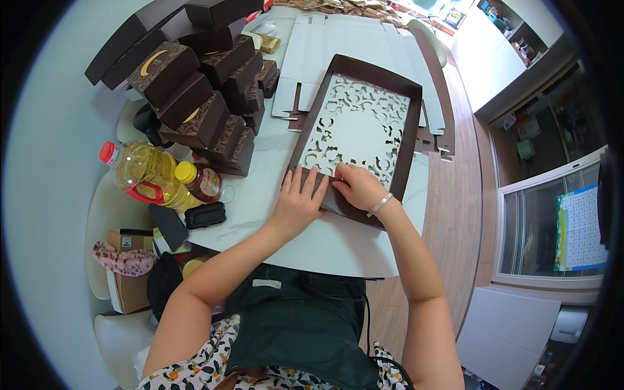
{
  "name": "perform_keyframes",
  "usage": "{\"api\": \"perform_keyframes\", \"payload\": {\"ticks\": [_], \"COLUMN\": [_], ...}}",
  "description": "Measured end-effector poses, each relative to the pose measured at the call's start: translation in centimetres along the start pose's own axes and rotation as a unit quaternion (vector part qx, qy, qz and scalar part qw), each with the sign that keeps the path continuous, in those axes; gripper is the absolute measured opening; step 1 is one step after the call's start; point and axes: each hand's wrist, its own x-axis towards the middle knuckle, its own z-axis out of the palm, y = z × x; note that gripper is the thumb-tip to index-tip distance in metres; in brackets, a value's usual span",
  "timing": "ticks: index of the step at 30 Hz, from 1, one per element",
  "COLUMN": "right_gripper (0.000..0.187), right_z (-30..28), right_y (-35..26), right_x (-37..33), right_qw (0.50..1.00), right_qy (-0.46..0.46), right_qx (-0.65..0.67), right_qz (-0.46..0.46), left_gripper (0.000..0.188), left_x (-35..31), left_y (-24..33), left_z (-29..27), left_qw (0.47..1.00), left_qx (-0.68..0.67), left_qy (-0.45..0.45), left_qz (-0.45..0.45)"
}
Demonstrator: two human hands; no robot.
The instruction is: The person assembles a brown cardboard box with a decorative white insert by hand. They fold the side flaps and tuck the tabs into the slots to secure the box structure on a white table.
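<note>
A shallow dark brown cardboard box lid point(411, 123) lies on the table at a slant. Its white inner face point(361, 130) carries a pattern of cut-out curls around a plain middle. My left hand point(300, 203) rests on the near wall at its left corner, fingers stretched out and lying over the edge. At the same wall, further right, my right hand point(361, 188) bends its fingers and thumb over the rim in a pinch. The fingertips are partly hidden, but they seem to grip the cardboard there.
Flat unfolded cardboard blanks point(351, 36) lie behind the lid. Stacked brown boxes point(195, 97) rise at the left. Nearer stand an oil bottle point(146, 169), a yellow-capped jar point(203, 182) and a black case point(205, 215). The white table point(351, 250) curves at its front edge.
</note>
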Motion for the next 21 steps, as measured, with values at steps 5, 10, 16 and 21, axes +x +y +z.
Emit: {"api": "perform_keyframes", "payload": {"ticks": [5,10,16,21], "right_gripper": [0.048,0.074,0.030,0.016], "right_z": [-5.9,-8.0,-5.3,-4.0], "right_y": [-0.1,3.2,5.6,3.5], "right_x": [-3.7,-9.0,-7.3,-5.7], "right_qw": [0.999,0.968,0.920,0.911], "right_qy": [-0.043,-0.152,-0.031,-0.085], "right_qx": [-0.022,-0.197,-0.348,-0.321], "right_qz": [-0.015,-0.028,-0.177,-0.245], "left_gripper": [0.089,0.096,0.098,0.100], "left_x": [-0.2,0.3,0.4,0.0], "left_y": [-1.4,-1.8,-2.8,-2.0], "left_z": [0.8,-0.8,-1.0,-0.6], "left_qw": [1.000,0.999,0.997,0.992], "left_qx": [-0.010,-0.037,-0.076,-0.107], "left_qy": [0.000,-0.012,-0.010,-0.067], "left_qz": [-0.017,-0.003,0.017,0.016]}}
